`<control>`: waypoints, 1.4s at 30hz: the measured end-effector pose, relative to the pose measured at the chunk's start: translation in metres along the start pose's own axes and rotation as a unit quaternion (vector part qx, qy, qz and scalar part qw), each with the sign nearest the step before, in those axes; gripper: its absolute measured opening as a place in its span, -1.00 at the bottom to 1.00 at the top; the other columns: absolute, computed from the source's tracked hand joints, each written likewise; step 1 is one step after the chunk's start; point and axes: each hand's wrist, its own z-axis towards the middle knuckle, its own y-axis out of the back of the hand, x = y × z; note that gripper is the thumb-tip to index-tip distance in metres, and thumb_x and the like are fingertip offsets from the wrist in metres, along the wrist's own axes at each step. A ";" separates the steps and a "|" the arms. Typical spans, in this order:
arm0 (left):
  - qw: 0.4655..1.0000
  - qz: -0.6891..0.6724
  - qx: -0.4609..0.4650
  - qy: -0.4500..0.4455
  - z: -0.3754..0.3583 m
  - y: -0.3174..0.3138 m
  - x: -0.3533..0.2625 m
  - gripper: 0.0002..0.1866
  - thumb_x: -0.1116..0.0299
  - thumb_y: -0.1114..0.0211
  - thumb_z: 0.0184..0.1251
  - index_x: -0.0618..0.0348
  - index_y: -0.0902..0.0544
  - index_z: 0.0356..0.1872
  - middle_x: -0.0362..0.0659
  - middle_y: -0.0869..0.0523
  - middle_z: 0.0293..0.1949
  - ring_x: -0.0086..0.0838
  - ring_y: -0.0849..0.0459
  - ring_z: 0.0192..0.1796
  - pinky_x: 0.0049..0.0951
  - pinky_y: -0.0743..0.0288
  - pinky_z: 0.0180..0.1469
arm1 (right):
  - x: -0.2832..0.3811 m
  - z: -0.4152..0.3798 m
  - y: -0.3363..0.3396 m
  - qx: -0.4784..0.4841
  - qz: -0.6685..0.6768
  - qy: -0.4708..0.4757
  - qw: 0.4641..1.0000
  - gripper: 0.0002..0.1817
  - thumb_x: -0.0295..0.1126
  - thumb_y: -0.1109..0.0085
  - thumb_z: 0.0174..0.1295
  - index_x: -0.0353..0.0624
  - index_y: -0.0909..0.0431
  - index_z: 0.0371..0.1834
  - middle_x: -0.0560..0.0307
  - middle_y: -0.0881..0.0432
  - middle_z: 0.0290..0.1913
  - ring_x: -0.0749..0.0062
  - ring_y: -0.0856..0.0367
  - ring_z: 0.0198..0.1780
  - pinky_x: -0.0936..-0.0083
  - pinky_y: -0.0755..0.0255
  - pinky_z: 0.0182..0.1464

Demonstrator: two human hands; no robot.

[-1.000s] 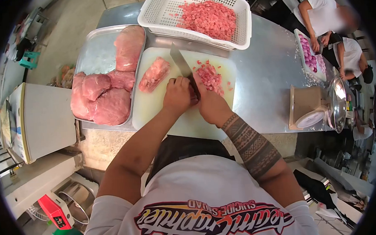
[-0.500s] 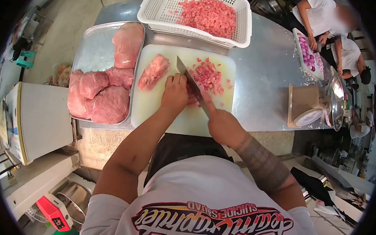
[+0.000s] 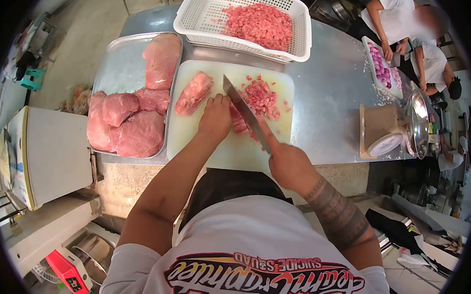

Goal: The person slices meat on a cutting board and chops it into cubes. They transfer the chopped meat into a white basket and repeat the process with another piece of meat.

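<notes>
My right hand (image 3: 287, 163) grips a long knife (image 3: 244, 112) whose blade lies across strips of raw meat (image 3: 238, 121) on the white cutting board (image 3: 198, 135). My left hand (image 3: 215, 116) presses down on those strips just left of the blade. A pile of diced meat (image 3: 260, 97) lies right of the blade. A larger uncut chunk of meat (image 3: 193, 92) rests on the board's far left.
A metal tray (image 3: 119, 68) with several big meat slabs (image 3: 124, 125) sits left of the board. A white basket (image 3: 203, 14) of diced meat stands behind it. A scale (image 3: 390, 132) stands on the steel table at right, where other people work over a tray of red onions (image 3: 383, 67).
My right hand has drawn the knife back toward me and lifted its handle away from the board. My left hand stays on the meat strips.
</notes>
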 end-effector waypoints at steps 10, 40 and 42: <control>0.999 0.000 -0.027 -0.019 0.001 -0.015 0.004 -0.68 0.54 -0.19 0.30 0.24 -0.57 0.08 0.03 -0.62 0.03 -0.01 -0.56 0.12 -0.12 -0.46 0.29 | -0.011 0.078 -0.061 -0.085 0.098 0.032 0.991 0.07 -0.56 -0.11 0.30 -0.02 0.27 0.84 -0.40 -0.75 -0.28 -0.32 -0.76 -0.24 -0.17 -0.61 -0.11; 0.989 -0.079 0.085 -0.088 0.023 0.012 0.052 -0.86 0.54 -0.17 0.35 0.25 -0.70 -0.20 0.20 -0.77 -0.10 0.16 -0.78 0.00 0.09 -0.65 0.06 | 0.020 0.091 -0.060 -0.085 0.062 -0.034 0.994 0.06 -0.58 -0.08 0.31 0.02 0.28 0.84 -0.34 -0.76 -0.22 -0.32 -0.75 -0.19 -0.16 -0.60 -0.10; 0.991 -0.073 0.083 -0.082 0.023 0.016 0.050 -0.87 0.51 -0.20 0.38 0.26 -0.72 -0.20 0.21 -0.77 -0.14 0.15 -0.78 -0.03 0.07 -0.64 0.05 | 0.023 0.078 -0.046 -0.069 0.040 -0.042 0.996 0.07 -0.58 -0.10 0.33 0.03 0.29 0.84 -0.32 -0.76 -0.21 -0.29 -0.75 -0.19 -0.14 -0.60 -0.11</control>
